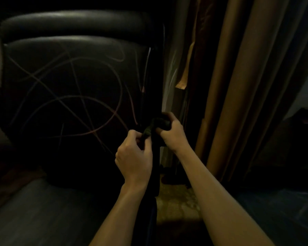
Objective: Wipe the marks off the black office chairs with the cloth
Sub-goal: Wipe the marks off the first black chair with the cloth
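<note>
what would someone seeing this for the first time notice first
First the pale scribbled marks looping across the back of the black chair on the left. Next the two bare hands low in the middle: the left hand and right hand both grip a dark cloth between them, near the chair's right edge. Brown curtains hang on the right.

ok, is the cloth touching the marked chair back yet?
No. Both the left hand and right hand hold the dark cloth bunched between them, off the scribbled chair back.
</note>
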Demonstrator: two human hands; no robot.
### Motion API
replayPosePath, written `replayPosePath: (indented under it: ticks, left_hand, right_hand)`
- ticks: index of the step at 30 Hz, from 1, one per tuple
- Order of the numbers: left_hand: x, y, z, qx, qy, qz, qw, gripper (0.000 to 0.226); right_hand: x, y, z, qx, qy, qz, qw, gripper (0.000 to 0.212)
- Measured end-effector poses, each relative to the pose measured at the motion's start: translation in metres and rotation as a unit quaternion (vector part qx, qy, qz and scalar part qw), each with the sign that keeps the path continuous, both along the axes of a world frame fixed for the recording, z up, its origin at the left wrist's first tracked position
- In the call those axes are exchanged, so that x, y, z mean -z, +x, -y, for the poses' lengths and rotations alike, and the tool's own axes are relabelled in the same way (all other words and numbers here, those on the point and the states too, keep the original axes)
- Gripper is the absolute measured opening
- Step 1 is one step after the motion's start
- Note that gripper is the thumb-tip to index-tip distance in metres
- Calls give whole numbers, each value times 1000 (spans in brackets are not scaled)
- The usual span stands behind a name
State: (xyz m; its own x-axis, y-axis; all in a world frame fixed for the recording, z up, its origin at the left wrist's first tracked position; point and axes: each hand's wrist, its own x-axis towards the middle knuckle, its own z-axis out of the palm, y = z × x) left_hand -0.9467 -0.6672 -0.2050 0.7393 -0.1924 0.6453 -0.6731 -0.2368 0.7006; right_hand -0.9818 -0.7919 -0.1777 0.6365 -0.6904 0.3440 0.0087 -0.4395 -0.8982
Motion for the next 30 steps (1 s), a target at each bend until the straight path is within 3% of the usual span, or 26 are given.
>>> replayPosePath:
  ticks: [5,8,14,20,24,30]
  left_hand:
    - [35,-28,-5,-14,-17,20,1000,24]
    - [73,-47,-6,-42,-25,-22,999,24]
    - [130,-62,6,-118,-69,-126,983,16]
    - [163,-63,-7,-137,48,-231,962,22]
    - [144,-66,-6,-93,37,-189,977,26]
    - [127,-57,0,-47,21,-83,995,37]
  right_hand:
    - [40,-29,-4,-39,-1,21,999,57]
    - [84,-40,-11,-54,1,54,997,58]
    - [152,-39,-11,-11,-21,-4,1000,64]
    - [189,-44,-22,-2,-16,-59,998,58]
    - [190,-50,-16,-11,-7,-108,994,46]
    - [177,-65,-13,-40,-26,-88,995,43]
